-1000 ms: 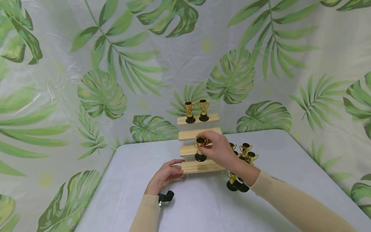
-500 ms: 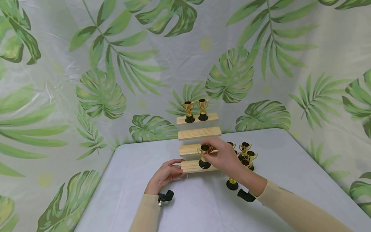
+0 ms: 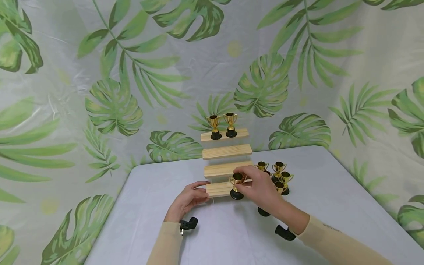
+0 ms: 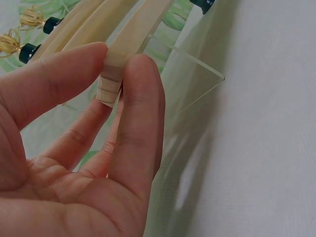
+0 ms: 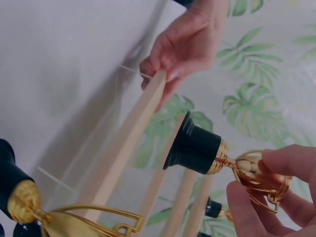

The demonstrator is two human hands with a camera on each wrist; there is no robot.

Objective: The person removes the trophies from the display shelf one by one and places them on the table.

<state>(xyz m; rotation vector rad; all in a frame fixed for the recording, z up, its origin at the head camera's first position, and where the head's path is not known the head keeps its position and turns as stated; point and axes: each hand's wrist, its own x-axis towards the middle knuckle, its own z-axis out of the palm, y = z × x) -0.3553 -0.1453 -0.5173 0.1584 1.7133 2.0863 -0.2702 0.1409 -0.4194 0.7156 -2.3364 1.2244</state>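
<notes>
A stepped stand with wooden steps [image 3: 218, 170] on clear acrylic sides stands at the back of the white table [image 3: 331, 184]. Two gold trophies [image 3: 222, 126] with black bases stand on its top step. My right hand [image 3: 245, 180] pinches the cup of another small gold trophy [image 3: 236, 194], its base at the right part of the lowest step [image 3: 216, 188]. In the right wrist view the trophy [image 5: 197, 146] hangs tilted beside the plank [image 5: 123, 148]. My left hand [image 3: 202, 192] grips the left end of the lowest step; its fingers [image 4: 140, 113] pinch the plank end [image 4: 112, 74].
Several more gold trophies [image 3: 279, 176] stand in a group on the table right of the stand, partly hidden by my right hand. A leaf-printed cloth backdrop [image 3: 116, 92] closes in the table at the back and both sides.
My right hand has carried the trophy down and a little to the right, from the level of the upper steps to the lowest step. The left hand has kept its grip.
</notes>
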